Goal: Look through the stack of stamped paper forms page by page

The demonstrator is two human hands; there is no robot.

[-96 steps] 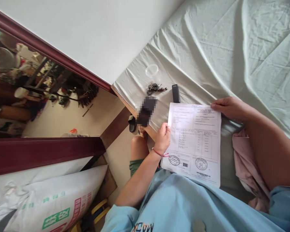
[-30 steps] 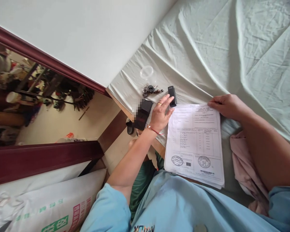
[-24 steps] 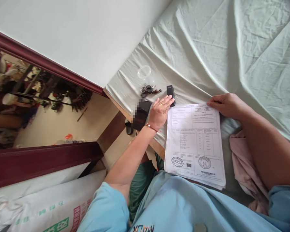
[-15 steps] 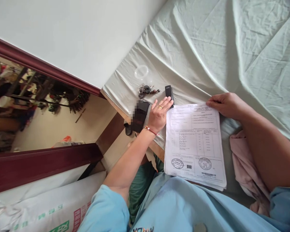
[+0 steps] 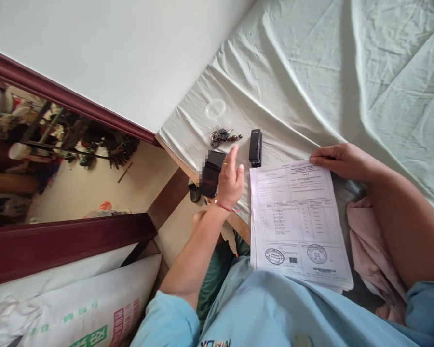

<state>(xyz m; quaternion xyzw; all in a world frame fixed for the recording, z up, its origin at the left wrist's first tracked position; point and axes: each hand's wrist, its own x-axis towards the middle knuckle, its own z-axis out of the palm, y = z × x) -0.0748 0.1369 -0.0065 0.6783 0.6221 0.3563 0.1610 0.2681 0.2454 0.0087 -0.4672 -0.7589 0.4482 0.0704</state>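
A stack of printed papers point(image 5: 300, 217), its top sheet bearing two round stamps, lies against my blue shirt. My right hand point(image 5: 334, 161) pinches the stack at its far right corner, thumb and fingers closed on the edge. To the left of the papers, my left hand point(image 5: 232, 182) is raised with fingers stretched out and nothing in it. A black stapler point(image 5: 255, 147) lies just beyond the far left corner of the stack, apart from both hands. Beside my left hand sits a black wallet-like item point(image 5: 213, 168), partly blurred out.
Keys point(image 5: 222, 136) and a clear plastic cup point(image 5: 216, 111) lie farther back on the pale cloth point(image 5: 311, 86). A pink cloth point(image 5: 367, 236) is under my right forearm. The table edge drops off at left, near white sacks point(image 5: 94, 299) and a dark red frame point(image 5: 65, 246).
My left hand has come off the stapler and the paper's corner, moving left and turning on its side. My right hand still holds the papers, which have tilted slightly.
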